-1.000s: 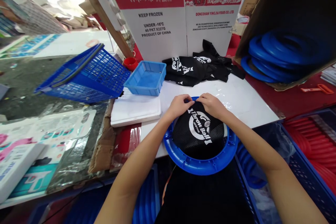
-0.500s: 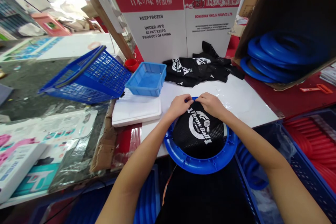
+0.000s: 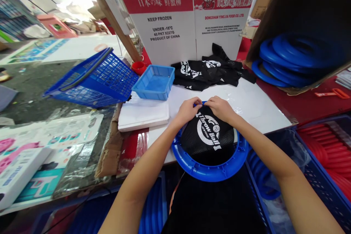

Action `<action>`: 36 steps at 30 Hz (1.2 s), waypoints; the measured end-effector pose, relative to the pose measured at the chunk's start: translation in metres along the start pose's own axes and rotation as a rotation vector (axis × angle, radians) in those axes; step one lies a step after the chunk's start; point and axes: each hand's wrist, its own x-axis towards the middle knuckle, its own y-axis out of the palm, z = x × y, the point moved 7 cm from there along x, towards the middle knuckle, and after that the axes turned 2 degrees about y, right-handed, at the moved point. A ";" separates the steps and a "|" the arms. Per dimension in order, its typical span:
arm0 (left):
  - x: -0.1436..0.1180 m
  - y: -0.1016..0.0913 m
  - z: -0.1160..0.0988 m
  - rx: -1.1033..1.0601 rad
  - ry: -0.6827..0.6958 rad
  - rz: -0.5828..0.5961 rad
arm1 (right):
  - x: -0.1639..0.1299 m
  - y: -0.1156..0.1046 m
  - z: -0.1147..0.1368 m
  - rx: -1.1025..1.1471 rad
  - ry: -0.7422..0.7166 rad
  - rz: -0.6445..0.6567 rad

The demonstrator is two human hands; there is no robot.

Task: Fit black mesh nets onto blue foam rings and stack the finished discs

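Note:
A blue plastic ring (image 3: pixel 211 175) rests partly over the table's near edge, its ribbed side facing up. Across its opening lies a black mesh cloth (image 3: pixel 210 133) printed "Throw Ball" in white. At the ring's far rim, my left hand (image 3: pixel 190 109) pinches the cloth's edge against the ring. Close beside it my right hand (image 3: pixel 220 108) also pinches the cloth and rim, thumb and fingers together. The fingertips cover the exact spot where cloth and ring meet. More black printed cloths (image 3: pixel 208 69) lie in a loose pile beyond the hands.
A light-blue tray (image 3: pixel 155 82) stands left of the pile, with a tilted blue basket (image 3: pixel 98 76) beyond it. At right, a cardboard box (image 3: pixel 263 14) holds several blue rings (image 3: pixel 290 58). An orange-red tool (image 3: pixel 333 94) lies near it. Crates of rings flank me below.
Both hands stay at the ring's far rim, with only slight finger movement. The whole scene shifts a little to the right as the view turns.

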 end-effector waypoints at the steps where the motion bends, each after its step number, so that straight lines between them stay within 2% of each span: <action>1: 0.000 0.001 0.000 0.005 0.011 0.006 | 0.001 0.001 -0.001 0.021 0.014 0.007; 9: -0.004 0.004 -0.007 0.252 0.106 0.071 | 0.005 0.003 -0.009 0.236 0.085 0.061; 14: -0.013 0.003 -0.020 0.420 0.155 0.187 | 0.003 0.001 -0.007 0.325 0.030 0.045; 17: -0.019 0.002 -0.025 0.517 0.141 0.254 | -0.001 -0.013 -0.004 0.371 -0.036 0.052; 20: -0.022 -0.001 -0.025 0.612 0.068 0.262 | -0.019 -0.036 -0.005 0.275 -0.028 0.043; 23: -0.025 -0.007 -0.020 0.654 -0.060 0.201 | -0.053 -0.055 -0.018 0.093 0.125 -0.001; 26: -0.029 -0.008 -0.020 0.632 -0.110 0.221 | -0.092 -0.054 -0.036 -0.139 0.283 0.010; 28: -0.032 -0.006 -0.024 0.600 -0.088 0.273 | -0.111 -0.045 -0.050 -0.257 0.379 0.035; 31: -0.040 -0.009 -0.032 0.488 -0.048 0.379 | -0.121 -0.031 -0.068 -0.266 0.405 0.071; 33: -0.049 -0.011 -0.034 0.317 -0.075 0.540 | -0.116 -0.026 -0.073 -0.204 0.361 0.085; 36: -0.068 -0.016 -0.035 -0.003 -0.160 0.849 | -0.100 -0.022 -0.072 -0.104 0.284 0.108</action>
